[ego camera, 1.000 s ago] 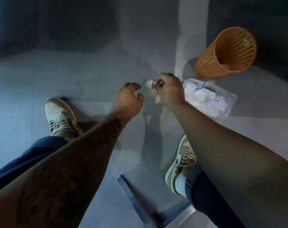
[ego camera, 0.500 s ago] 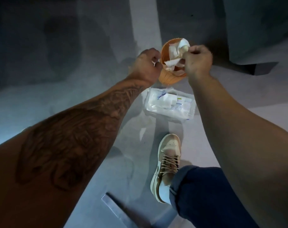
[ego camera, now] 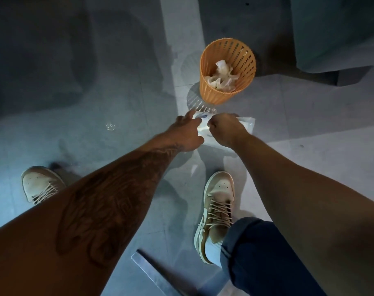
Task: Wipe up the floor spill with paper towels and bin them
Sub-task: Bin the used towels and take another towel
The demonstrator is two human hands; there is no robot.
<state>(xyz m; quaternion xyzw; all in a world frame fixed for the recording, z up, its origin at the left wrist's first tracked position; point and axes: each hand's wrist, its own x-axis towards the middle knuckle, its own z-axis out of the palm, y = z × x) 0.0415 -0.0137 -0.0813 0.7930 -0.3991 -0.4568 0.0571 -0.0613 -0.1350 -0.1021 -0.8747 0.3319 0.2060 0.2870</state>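
An orange slatted bin (ego camera: 212,96) stands on the grey floor with crumpled used paper towels (ego camera: 223,76) inside. Just in front of it lies a plastic pack of paper towels (ego camera: 246,124). My left hand (ego camera: 187,133) rests on the pack's left end with its fingers stretched out. My right hand (ego camera: 224,130) is over the pack's middle, fingers curled and pinching a white towel (ego camera: 201,129) at the opening. Most of the pack is hidden under both hands. A small wet spill (ego camera: 110,126) glistens on the floor to the left.
My two tan shoes (ego camera: 41,185) (ego camera: 219,201) stand on the floor on either side of my arms. A metal strip (ego camera: 156,272) lies at the bottom centre. A dark cabinet base (ego camera: 331,50) sits behind the bin at the upper right.
Both hands dropped the crumpled towels into the bin and came back down to the towel pack. The view has tilted down again.
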